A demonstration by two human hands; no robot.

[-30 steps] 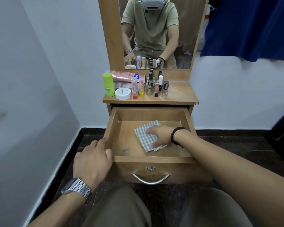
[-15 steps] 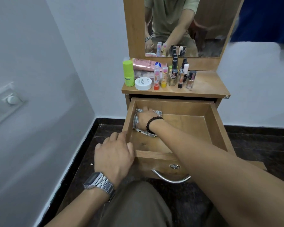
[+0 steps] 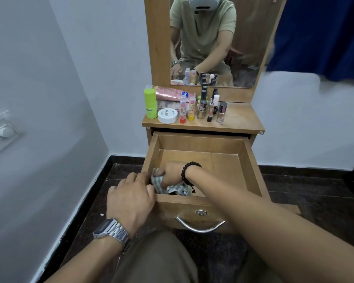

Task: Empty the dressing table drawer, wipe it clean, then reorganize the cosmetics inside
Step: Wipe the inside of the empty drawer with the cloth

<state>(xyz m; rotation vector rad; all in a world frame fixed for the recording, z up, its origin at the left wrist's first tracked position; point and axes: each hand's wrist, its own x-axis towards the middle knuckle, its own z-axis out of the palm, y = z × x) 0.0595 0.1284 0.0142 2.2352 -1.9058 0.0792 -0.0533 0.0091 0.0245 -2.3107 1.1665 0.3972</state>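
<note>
The wooden drawer (image 3: pixel 251 170) of the dressing table stands pulled out and holds only a checked cloth (image 3: pixel 173 188). My right hand (image 3: pixel 169 174) grips the bunched cloth in the drawer's front left corner. My left hand (image 3: pixel 131 198) grips the front left corner of the drawer, fingers curled over its rim. On the table top (image 3: pixel 239 121) stand the cosmetics: a green bottle (image 3: pixel 150 103), a white jar (image 3: pixel 167 116), a pink tube (image 3: pixel 168 92), lip balm sticks (image 3: pixel 183 109) and several nail polish bottles (image 3: pixel 212 108).
A mirror (image 3: pixel 213 41) rises behind the table top. A grey wall with a switch plate (image 3: pixel 2 131) runs along the left. The floor (image 3: pixel 315 201) is dark stone. A blue curtain (image 3: pixel 323 35) hangs at the upper right. My knees are under the drawer's metal handle (image 3: pixel 199 226).
My right hand dragged the cloth from the drawer's middle to the back left, then to the front left corner, bunching it up. My left hand stayed on the drawer's corner.
</note>
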